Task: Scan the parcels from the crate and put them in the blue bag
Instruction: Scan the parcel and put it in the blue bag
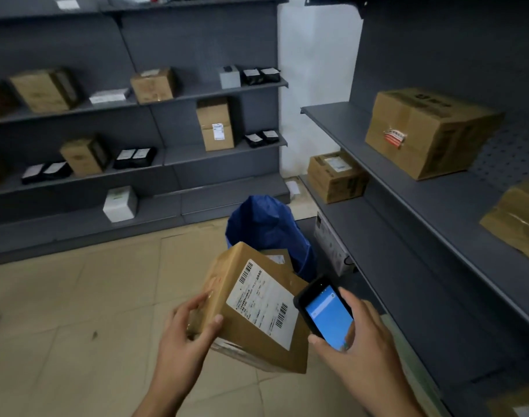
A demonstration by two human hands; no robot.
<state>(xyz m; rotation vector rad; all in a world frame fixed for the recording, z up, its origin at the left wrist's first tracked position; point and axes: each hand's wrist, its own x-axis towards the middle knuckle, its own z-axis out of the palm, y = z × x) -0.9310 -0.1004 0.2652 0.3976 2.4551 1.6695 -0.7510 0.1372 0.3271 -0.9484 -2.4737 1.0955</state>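
My left hand [188, 329] grips the near left corner of a brown cardboard parcel [245, 335], thumb on top, holding it tilted in the air. Its white shipping label with barcodes [264, 302] faces up. My right hand [358, 332] holds a black handheld scanner [325, 314] with a lit blue screen, right beside the label's right edge. Behind the parcel the blue bag [263, 227] stands open on the floor, with another brown parcel [276, 257] showing inside it. The crate is not in view.
Grey metal shelves [407, 236] run along the right side and across the back wall [167, 94], carrying cardboard boxes, black pouches and white packets. A white box [329, 245] sits under the right shelf beside the bag. The floor [77, 311] is beige tile.
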